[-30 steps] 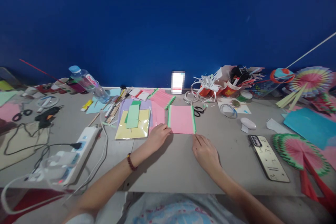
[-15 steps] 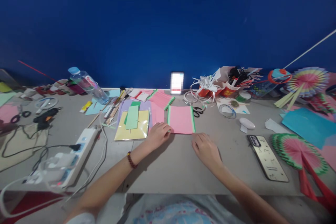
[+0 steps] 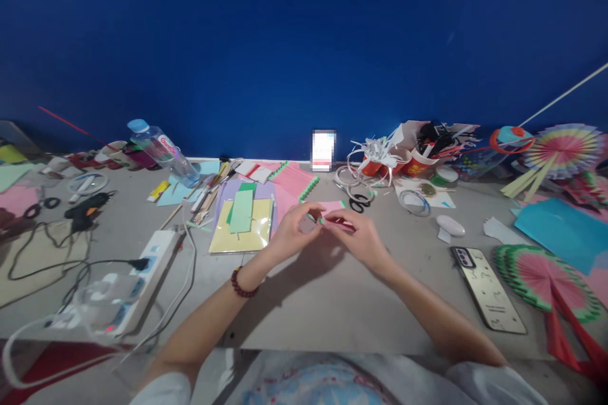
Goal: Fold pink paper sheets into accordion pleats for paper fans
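In front of me, both hands pinch a pink sheet of paper (image 3: 332, 205) with green edges, raised off the table and mostly hidden by my fingers. My left hand (image 3: 295, 228) grips its left side between thumb and fingers. On the other side, my right hand (image 3: 357, 235) is closed on the same paper, its fingertips close to the left ones. Just left lies a yellow packet (image 3: 240, 237) with light green paper strips (image 3: 241, 212) on it. A pleated pink paper with green edges (image 3: 297, 180) lies behind my hands, and black-handled scissors (image 3: 360, 202) rest behind the right hand.
On the left are a power strip (image 3: 149, 272) with cables, a glue gun (image 3: 90, 210) and a tilted water bottle (image 3: 166, 150). Right of my hands lie a phone (image 3: 489, 291), a paper fan (image 3: 546, 278) and a white mouse-shaped object (image 3: 450, 226). Cups of tools (image 3: 418, 163) stand behind.
The pink paper lay flat on the table with my hands at its near corners. Now both hands have come together and hold it raised, its near part lifted and bent.
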Motion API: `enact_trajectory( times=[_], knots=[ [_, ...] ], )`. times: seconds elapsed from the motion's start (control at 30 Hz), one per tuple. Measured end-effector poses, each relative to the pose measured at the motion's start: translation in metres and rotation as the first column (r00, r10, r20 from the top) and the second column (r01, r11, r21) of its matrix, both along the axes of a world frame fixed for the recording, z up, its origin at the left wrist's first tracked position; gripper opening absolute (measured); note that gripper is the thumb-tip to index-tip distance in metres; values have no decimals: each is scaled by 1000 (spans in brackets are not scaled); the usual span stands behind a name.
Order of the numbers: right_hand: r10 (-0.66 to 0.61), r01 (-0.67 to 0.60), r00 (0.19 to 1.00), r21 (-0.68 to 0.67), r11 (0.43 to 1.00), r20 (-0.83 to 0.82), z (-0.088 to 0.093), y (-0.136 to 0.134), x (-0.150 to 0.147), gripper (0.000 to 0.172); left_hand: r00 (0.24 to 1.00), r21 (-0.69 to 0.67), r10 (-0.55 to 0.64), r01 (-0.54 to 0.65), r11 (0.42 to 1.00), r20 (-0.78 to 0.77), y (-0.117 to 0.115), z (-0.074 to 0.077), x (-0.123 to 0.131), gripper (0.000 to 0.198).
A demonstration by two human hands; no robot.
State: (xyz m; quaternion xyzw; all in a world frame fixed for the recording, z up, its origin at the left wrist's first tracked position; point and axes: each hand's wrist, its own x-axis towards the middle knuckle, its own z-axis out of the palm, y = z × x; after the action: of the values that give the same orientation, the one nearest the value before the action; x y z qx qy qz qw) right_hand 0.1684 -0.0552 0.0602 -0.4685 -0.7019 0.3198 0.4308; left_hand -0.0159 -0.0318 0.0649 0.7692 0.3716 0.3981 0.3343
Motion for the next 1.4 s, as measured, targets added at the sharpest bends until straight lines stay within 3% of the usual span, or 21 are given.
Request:
enact_trajectory(
  times=[0.13,0.33,0.5,0.63,0.73,0.83,0.93,1.03,1.13,1.27,1.4],
  knots=[
    [-12,-33,981,-230,973,-192,25,11,5,20,980,-98,-27,47,994,197,2,24,4,26],
    [-43,-147,869,-338,929,-494,49,22,6,21,919,-103,-59,107,989,390,7,45,5,27],
    [-69,-318,762,-465,826,-644,53,19,2,24,910,-60,-58,91,994,410,4,51,4,24],
    [-56,-433,733,-529,730,-678,52,16,1,26,914,-14,-57,69,998,403,-2,56,3,25],
    [-36,-480,722,-537,694,-691,54,13,1,28,924,25,-63,58,998,378,-4,59,2,24],
    [3,-480,724,-502,720,-689,57,11,0,27,943,105,-77,45,993,325,-4,62,0,21],
    [35,-424,744,-432,796,-667,58,10,0,24,971,271,-9,-58,961,239,-3,65,0,14],
    [17,-272,789,-325,906,-614,58,9,-1,23,969,411,162,-227,883,188,-6,65,2,10],
    [-18,-88,842,-169,982,-539,58,5,-3,16,962,448,202,-264,854,182,-11,60,7,12],
    [-69,94,910,42,995,-410,56,-3,-7,6,967,459,150,-232,858,207,-19,53,14,24],
    [-35,116,939,219,969,-342,55,-7,-9,14,959,418,103,-211,884,266,-23,49,18,28]
  ],
)
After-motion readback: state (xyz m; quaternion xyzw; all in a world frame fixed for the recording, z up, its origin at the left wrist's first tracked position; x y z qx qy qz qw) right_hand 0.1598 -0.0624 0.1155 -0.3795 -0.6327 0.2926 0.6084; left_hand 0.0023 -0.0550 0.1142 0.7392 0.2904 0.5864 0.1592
